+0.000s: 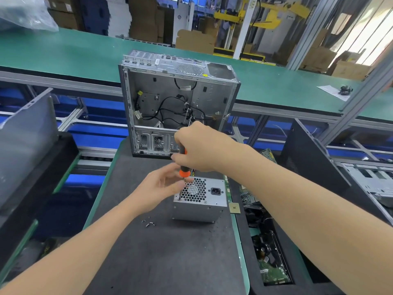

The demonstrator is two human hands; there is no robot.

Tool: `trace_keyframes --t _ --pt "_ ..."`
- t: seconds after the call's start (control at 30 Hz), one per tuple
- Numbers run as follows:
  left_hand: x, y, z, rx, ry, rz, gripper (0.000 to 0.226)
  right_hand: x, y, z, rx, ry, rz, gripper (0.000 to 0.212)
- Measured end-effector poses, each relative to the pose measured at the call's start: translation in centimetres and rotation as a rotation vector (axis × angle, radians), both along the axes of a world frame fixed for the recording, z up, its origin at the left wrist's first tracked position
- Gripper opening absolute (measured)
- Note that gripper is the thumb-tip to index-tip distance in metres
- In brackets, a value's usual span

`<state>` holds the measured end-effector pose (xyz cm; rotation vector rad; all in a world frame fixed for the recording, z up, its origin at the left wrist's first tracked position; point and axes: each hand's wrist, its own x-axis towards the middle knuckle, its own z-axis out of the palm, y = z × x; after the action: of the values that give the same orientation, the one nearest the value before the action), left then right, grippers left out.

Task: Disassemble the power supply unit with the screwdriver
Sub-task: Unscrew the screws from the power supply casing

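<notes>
Dark grey worktop (148, 262) lies in front of us, with a long green belt (63, 52) behind it. On the worktop stands the power supply (197, 209), a silver box with its fan holes facing up. Our right grip (200, 147) is wrapped round the orange screwdriver (182, 170), whose tip sits on the box's near left corner. Our left grip (159, 188) has loose, straight fingers just beside the shaft. Small screws (148, 222) lie near the box. An open computer case (176, 99) stands behind.

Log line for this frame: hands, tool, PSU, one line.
right hand: grips screwdriver | left hand: at shaft, contact blurred | tip: left corner of power supply unit fan face | loose screws: on mat
</notes>
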<state>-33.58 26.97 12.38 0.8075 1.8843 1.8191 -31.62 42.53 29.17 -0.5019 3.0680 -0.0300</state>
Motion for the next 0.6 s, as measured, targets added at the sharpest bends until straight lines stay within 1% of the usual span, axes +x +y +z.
trace_keyframes --t 0.07,0.13,0.27,0.4,0.43,0.5,0.53,0.57,0.6 --pt "-0.3 0.0 0.9 0.019 0.029 -0.053 0.035 0.0 0.2 0.5 -0.002 -0.057 0.076 0.02" --pt "-0.6 0.0 1.3 -0.023 0.067 -0.081 0.031 0.0 0.3 1.0 -0.006 -0.112 0.158 0.01" --pt "-0.7 0.0 1.1 -0.082 0.069 -0.088 0.031 0.1 0.3 1.5 0.005 -0.18 0.249 0.014" --pt "-0.4 0.1 1.1 -0.098 0.069 -0.058 0.025 0.1 0.4 1.2 -0.03 -0.153 0.244 0.012" --pt "-0.4 0.1 1.1 -0.109 0.078 -0.048 0.027 0.2 0.4 1.0 -0.041 -0.122 0.218 0.016" --pt "-0.3 0.2 1.2 -0.134 0.091 -0.037 0.035 0.3 0.1 0.4 -0.031 0.001 0.1 0.037" --pt "-0.3 0.3 1.2 -0.127 0.081 -0.036 0.036 0.4 -0.1 0.0 0.007 0.085 0.022 0.046" --pt "-0.2 0.4 1.1 -0.113 0.068 -0.037 0.036 0.5 -0.4 -0.3 0.049 0.152 -0.044 0.051" --pt "-0.1 0.4 1.1 -0.107 0.062 -0.038 0.036 0.5 -0.7 -0.5 0.067 0.177 -0.087 0.055"
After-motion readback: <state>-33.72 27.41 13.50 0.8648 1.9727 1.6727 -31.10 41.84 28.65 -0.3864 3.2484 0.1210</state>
